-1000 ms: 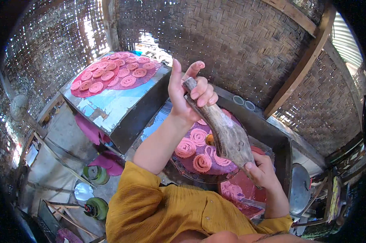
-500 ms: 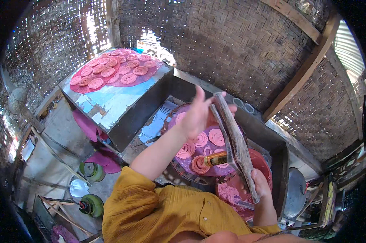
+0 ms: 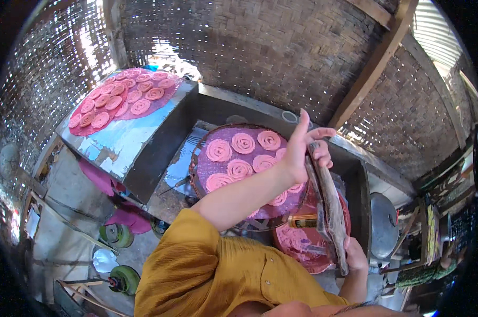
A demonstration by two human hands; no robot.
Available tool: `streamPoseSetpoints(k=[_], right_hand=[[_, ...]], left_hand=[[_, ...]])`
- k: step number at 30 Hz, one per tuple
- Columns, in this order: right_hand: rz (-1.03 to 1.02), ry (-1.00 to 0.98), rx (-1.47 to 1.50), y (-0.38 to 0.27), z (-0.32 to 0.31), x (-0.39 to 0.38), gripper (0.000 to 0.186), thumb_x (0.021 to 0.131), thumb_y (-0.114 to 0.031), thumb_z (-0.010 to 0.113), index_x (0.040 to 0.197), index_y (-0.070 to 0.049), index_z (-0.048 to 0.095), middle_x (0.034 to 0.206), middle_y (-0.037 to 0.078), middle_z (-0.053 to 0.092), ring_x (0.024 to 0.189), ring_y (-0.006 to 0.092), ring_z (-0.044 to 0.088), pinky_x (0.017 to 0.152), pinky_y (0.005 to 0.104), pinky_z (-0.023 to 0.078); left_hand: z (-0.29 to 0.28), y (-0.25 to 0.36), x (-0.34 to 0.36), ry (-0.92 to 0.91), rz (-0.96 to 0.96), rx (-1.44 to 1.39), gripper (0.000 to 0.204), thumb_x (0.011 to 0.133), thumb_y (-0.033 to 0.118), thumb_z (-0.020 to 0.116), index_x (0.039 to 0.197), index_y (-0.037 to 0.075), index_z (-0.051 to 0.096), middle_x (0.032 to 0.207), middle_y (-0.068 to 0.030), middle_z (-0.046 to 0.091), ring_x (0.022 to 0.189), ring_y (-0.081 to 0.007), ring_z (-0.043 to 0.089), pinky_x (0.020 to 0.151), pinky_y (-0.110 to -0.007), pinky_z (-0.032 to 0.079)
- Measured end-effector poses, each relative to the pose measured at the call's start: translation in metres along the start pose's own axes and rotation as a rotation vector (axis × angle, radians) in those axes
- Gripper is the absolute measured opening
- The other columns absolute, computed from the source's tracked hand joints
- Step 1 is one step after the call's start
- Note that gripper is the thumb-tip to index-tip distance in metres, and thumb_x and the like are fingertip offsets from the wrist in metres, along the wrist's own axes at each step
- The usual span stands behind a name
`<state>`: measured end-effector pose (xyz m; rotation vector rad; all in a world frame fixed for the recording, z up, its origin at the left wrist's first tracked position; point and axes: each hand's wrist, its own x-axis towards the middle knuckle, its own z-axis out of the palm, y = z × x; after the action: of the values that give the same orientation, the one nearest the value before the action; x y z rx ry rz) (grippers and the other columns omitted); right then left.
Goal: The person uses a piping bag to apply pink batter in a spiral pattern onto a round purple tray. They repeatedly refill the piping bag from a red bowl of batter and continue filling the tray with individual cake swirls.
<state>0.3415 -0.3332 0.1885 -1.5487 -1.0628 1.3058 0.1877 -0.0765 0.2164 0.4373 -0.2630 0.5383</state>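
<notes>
Both my hands are on a long wooden dough press point(image 3: 331, 206) with two lever handles and a gold-coloured cylinder point(image 3: 302, 220). My left hand point(image 3: 301, 150) has some fingers curled over its upper end, with thumb and forefinger stretched out. Around the lower end, my right hand point(image 3: 357, 257) is closed. Under my left forearm lies a round tray point(image 3: 193, 161) lined with a purple sheet, bearing several pink dough spirals point(image 3: 242, 143); the arm hides part of it. Below the press, a red basin point(image 3: 346, 211) contains pink dough point(image 3: 292, 238) and a translucent tool.
At the left, a box-like table point(image 3: 128, 142) carries more pink spirals point(image 3: 113, 102) on pink sheets. A dark raised wall point(image 3: 249, 105) runs behind the tray. Green gas cylinders point(image 3: 125, 279) stand on the floor at lower left. A large metal lid point(image 3: 383, 226) leans at the right.
The press has swung away from over the tray, toward the right and the basin, with both hands on it. More spirals show on the tray. The whole view has shifted.
</notes>
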Motion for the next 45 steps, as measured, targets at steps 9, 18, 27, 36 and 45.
streamPoseSetpoints(k=[9, 18, 27, 36, 45], right_hand=[[0.119, 0.444, -0.378, 0.027, -0.004, -0.032, 0.056, 0.091, -0.04, 0.027, 0.091, 0.007, 0.057, 0.078, 0.011, 0.059, 0.074, 0.0159, 0.052, 0.07, 0.0324, 0.041], [0.018, 0.669, -0.39, 0.053, 0.003, -0.04, 0.062, 0.09, -0.044, 0.024, 0.06, 0.001, 0.054, 0.048, 0.008, 0.05, 0.04, 0.0154, 0.047, 0.04, 0.0281, 0.037], [-0.11, 0.759, -0.53, 0.078, -0.003, -0.04, 0.06, 0.09, -0.047, 0.026, 0.057, -0.002, 0.05, 0.045, 0.006, 0.045, 0.037, 0.0149, 0.043, 0.037, 0.0282, 0.034], [0.145, 0.589, -0.1, 0.05, 0.005, -0.054, 0.061, 0.089, -0.048, 0.021, 0.066, -0.002, 0.054, 0.05, 0.006, 0.05, 0.039, 0.0162, 0.045, 0.039, 0.029, 0.036], [0.13, 0.646, -0.072, 0.05, 0.0, -0.056, 0.063, 0.089, -0.048, 0.02, 0.064, -0.002, 0.054, 0.048, 0.007, 0.049, 0.039, 0.0162, 0.046, 0.039, 0.0287, 0.037]], left_hand=[[0.014, -0.078, 0.033, 0.359, -0.054, 0.108, 0.068, 0.072, 0.073, 0.034, 0.081, 0.008, 0.051, 0.042, 0.0035, 0.025, 0.035, -0.0123, 0.031, 0.045, -0.031, 0.034], [0.012, -0.104, 0.042, 0.359, -0.101, 0.152, 0.067, 0.071, 0.074, 0.035, 0.08, 0.008, 0.048, 0.043, 0.0033, 0.026, 0.035, -0.0118, 0.029, 0.045, -0.032, 0.034], [0.015, -0.113, 0.04, 0.362, -0.117, 0.16, 0.065, 0.075, 0.071, 0.033, 0.08, 0.007, 0.043, 0.044, 0.0021, 0.027, 0.033, -0.0132, 0.029, 0.041, -0.031, 0.032], [-0.034, -0.121, 0.034, 0.249, -0.419, 0.362, 0.08, 0.077, 0.072, 0.016, 0.101, 0.009, 0.059, 0.082, -0.0061, 0.06, 0.068, -0.0176, 0.049, 0.064, -0.034, 0.039], [-0.053, -0.152, -0.023, 0.156, -0.928, 1.483, 0.08, 0.077, 0.07, 0.019, 0.111, 0.007, 0.055, 0.125, -0.0179, 0.043, 0.119, -0.0364, 0.034, 0.098, -0.043, 0.025]])
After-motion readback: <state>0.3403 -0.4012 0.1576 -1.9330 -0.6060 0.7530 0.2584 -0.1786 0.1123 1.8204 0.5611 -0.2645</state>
